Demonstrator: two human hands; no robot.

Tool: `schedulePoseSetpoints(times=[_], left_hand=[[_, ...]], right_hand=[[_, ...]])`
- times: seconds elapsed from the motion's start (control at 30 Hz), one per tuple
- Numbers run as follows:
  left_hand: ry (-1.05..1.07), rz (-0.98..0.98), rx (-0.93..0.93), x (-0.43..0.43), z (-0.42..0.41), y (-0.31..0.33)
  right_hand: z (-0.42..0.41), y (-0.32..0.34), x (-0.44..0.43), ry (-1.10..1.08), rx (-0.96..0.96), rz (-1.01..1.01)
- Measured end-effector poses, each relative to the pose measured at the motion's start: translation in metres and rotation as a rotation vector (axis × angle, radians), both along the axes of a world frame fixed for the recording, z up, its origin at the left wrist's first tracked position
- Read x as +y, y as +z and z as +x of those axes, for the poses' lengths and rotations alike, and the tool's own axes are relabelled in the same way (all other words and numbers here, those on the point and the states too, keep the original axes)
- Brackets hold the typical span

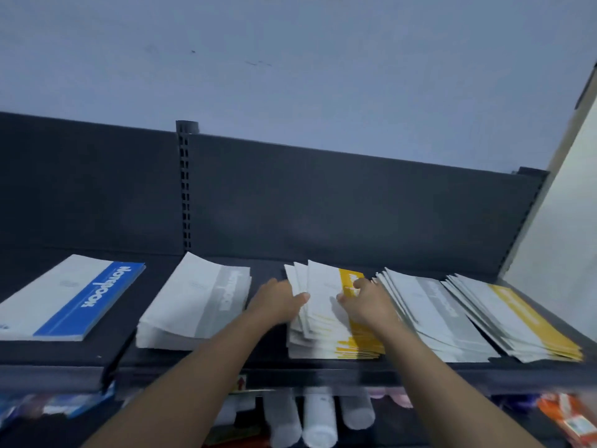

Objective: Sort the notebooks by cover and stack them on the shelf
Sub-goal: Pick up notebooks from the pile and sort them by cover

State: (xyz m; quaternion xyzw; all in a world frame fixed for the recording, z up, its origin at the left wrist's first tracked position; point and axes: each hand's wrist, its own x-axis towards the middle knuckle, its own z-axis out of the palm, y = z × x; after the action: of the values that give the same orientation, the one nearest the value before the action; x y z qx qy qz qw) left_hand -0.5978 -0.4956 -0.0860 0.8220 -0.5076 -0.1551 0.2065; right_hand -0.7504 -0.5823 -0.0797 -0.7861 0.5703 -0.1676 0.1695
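Your left hand [281, 302] clamps the left edge of the yellow pile [326, 321], thumb over the top cover, probably to square its splayed notebooks. Your right hand [366, 302] lies on the pile's yellow stripe, fingers bent; whether it pinches the top notebook or only steadies it, I cannot tell. Just left of your left hand sits the grey pile [197, 302], beyond it the blue pile [74, 302]. Right of your right hand, a grey fan [433, 308] and a yellow fan [517, 318] overlap on the shelf [193, 360].

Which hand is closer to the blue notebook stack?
Left. The left hand is on the middle yellow stack, beside the grey stack next to the blue stack; the right hand is further right on the yellow one.
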Motion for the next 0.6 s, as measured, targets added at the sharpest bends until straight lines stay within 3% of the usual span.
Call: schedulePoseSetpoints(times=[0.17,0.33,0.43,0.6], left_hand=[[0.180,-0.023,0.221,-0.014,-0.024,-0.010],[0.337,-0.086,0.394,-0.017,-0.035,-0.005],[0.390,-0.154,0.695,-0.016,-0.034,-0.004],[0.385,-0.189,0.823,-0.011,-0.036,-0.001]], right_hand=[[-0.022,-0.016,-0.011,0.047,-0.158,0.256],[-0.032,-0.022,-0.020,0.034,-0.590,0.444],[-0.035,-0.028,-0.019,0.018,-0.572,0.440],[-0.039,-0.031,-0.018,0.022,-0.631,0.521]])
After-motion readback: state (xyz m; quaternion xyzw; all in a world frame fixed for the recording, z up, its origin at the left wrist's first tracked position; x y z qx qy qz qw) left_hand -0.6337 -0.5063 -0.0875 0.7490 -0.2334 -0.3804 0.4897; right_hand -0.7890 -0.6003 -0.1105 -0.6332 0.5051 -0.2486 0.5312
